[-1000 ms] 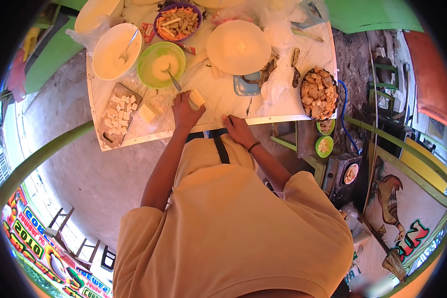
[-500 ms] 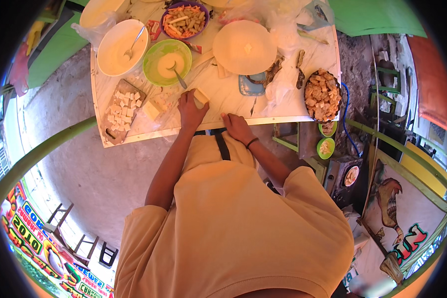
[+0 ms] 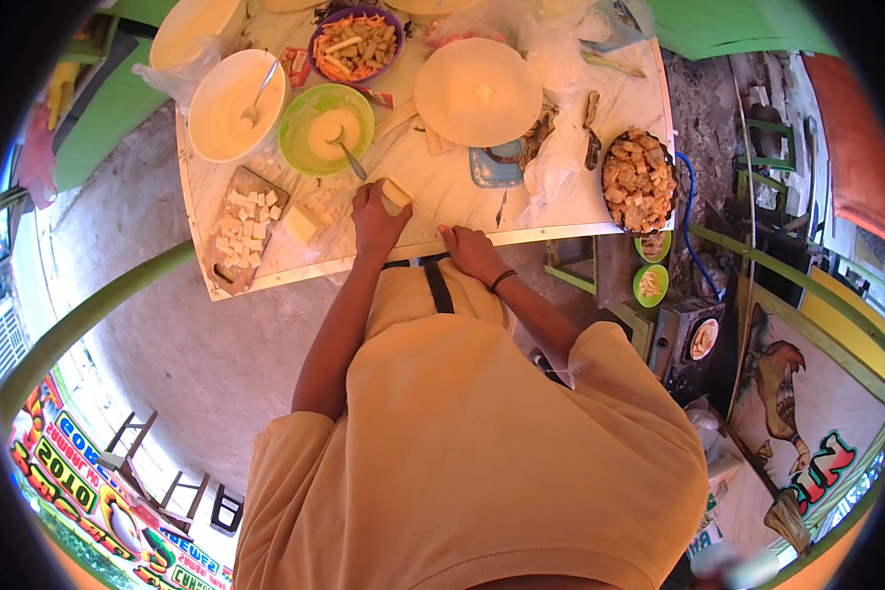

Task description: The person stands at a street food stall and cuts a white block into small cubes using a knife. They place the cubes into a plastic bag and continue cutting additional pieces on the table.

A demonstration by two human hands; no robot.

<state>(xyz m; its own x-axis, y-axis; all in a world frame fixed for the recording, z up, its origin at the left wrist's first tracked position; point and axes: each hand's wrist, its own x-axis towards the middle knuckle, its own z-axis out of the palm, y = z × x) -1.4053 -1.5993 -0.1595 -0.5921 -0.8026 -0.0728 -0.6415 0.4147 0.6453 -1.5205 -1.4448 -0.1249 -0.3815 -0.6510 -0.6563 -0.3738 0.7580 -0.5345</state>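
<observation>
My left hand (image 3: 377, 224) lies on the marble-patterned table with its fingers and thumb closed around a pale block of tofu (image 3: 396, 192). At the table's near edge rests my right hand (image 3: 474, 253), fingers loosely stretched over the rim and nothing visible in them. Left of my left hand is another tofu block (image 3: 302, 224). Farther left, a wooden cutting board (image 3: 228, 279) carries several tofu cubes (image 3: 249, 228). Just beyond my left hand, a spoon (image 3: 350, 157) leans in a green bowl (image 3: 301, 98) of pale batter.
Behind stand a white bowl (image 3: 206, 103) with a spoon and a purple bowl (image 3: 316, 61) of cut sticks. A round pale disc (image 3: 477, 93) lies near a blue dish (image 3: 495, 169). A heaped plate of browned pieces (image 3: 639, 182) sits at the right edge; a stove (image 3: 680, 344) stands below.
Both hands keep their places, the left still on the tofu block. The whole view has shifted slightly; no object has visibly moved on the table.
</observation>
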